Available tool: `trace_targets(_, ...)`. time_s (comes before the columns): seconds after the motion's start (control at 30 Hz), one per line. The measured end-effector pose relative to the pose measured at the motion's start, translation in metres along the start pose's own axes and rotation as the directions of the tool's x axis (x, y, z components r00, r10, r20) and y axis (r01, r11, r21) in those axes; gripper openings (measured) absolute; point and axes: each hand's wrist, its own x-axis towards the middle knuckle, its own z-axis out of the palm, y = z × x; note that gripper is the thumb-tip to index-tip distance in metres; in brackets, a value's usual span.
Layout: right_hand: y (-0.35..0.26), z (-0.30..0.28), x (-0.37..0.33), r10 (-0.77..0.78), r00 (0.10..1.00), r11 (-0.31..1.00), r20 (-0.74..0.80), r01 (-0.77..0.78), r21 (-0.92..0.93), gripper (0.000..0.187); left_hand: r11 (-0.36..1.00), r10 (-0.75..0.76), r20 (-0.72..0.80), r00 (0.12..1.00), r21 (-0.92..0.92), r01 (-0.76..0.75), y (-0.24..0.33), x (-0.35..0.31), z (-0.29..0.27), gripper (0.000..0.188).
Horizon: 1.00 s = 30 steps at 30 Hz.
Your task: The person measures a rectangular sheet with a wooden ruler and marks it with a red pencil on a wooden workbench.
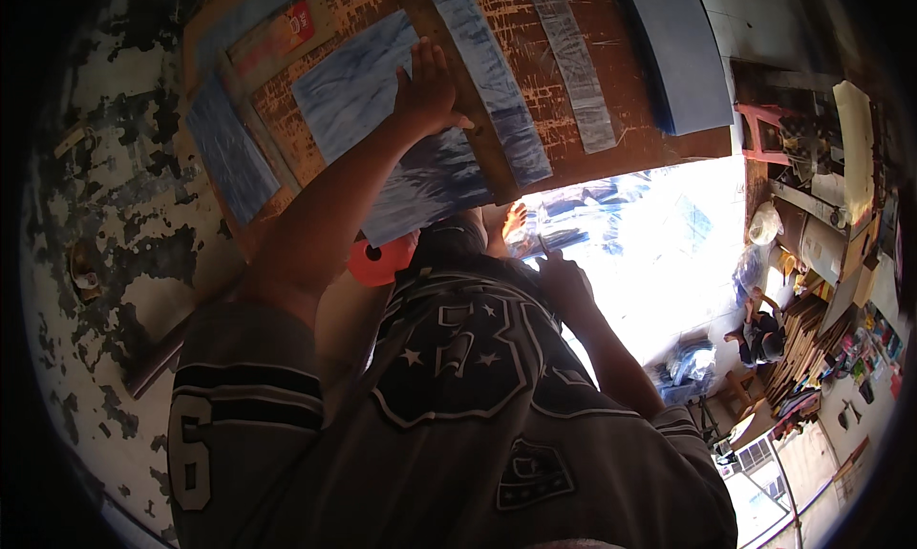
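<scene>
My left hand [427, 90] lies with fingers spread on a blue and white streaked sheet [344, 76], its fingertips and thumb against a long, dark wooden straightedge [480, 133]. On the straightedge's right side is a narrower piece of the same streaked sheet [492, 71]. My right hand [567, 283] is low beside my right leg, off the table, closed round a thin, dark, knife-like tool [543, 247]. The tool's tip points up and away from me; its exact kind is too small to tell.
The brown tabletop [626, 157] is scored with cuts. It also carries a greyish strip [575, 66], a blue slab [680, 57] and a small blue piece [229, 148]. Nearby are a red stool [761, 130], blue scraps [686, 366] on the bright floor and another person [761, 339], seated.
</scene>
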Motion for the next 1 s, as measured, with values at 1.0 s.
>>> trace_targets(1.0,-0.206,-0.166,0.333,-0.334,0.928,0.917,-0.164,0.28,-0.283,0.032,0.973,-0.082,-0.191,0.978,-0.229,0.037,0.003,-0.017,0.006,0.135)
